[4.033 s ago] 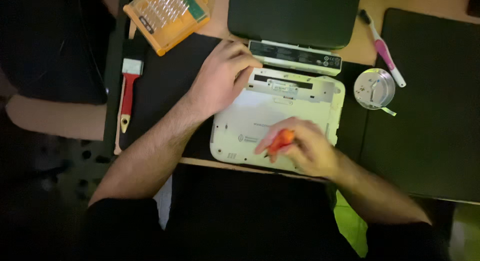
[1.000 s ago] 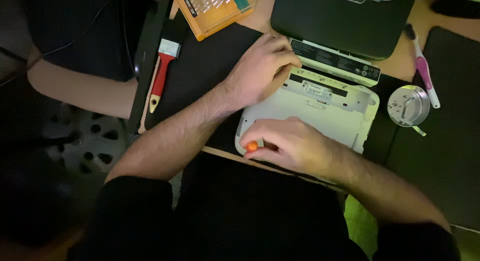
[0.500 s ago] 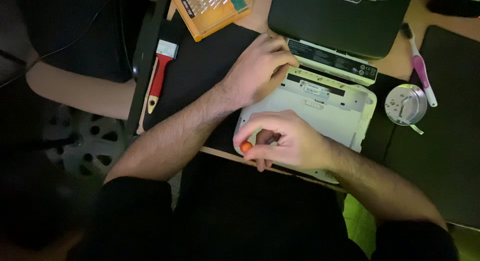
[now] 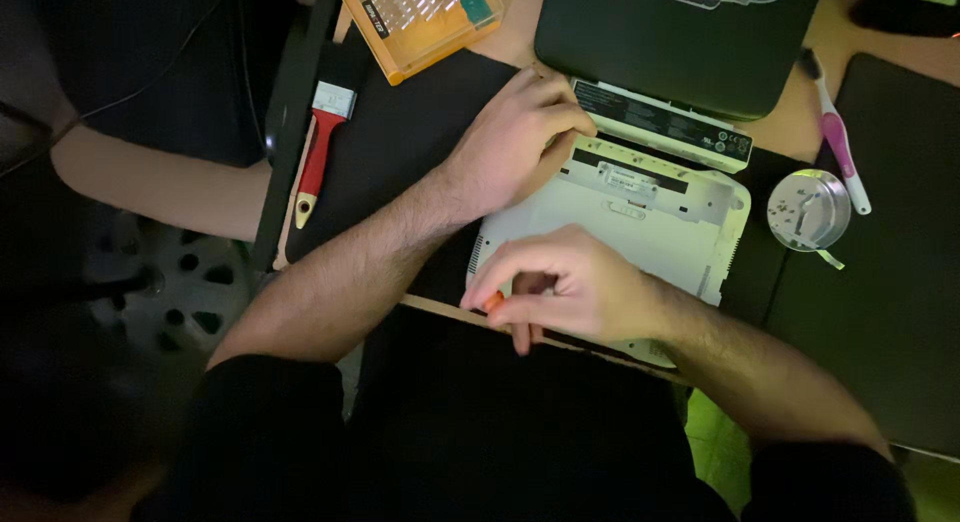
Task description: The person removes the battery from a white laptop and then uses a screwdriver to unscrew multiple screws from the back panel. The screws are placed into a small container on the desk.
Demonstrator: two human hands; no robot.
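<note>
Fingers of the right hand (image 4: 570, 287), curled around an orange-handled screwdriver (image 4: 493, 301), have slid from mid-case to the near-left corner of the upturned white laptop (image 4: 650, 232) on the worktop (image 4: 400, 132), likely onto another screw. The left hand (image 4: 515, 137) stays spread flat, steadying the far-left corner.

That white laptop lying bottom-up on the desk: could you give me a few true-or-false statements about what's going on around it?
1. The left hand rests on the white laptop's far corner. True.
2. The right hand grips a red-handled brush. False: the brush lies untouched on the black mat; the right hand's fingers close on an orange-handled tool.
3. A small round dish sits to the laptop's right. True.
4. The orange bit case lies on the laptop. False: it sits apart, beyond the mat.
</note>
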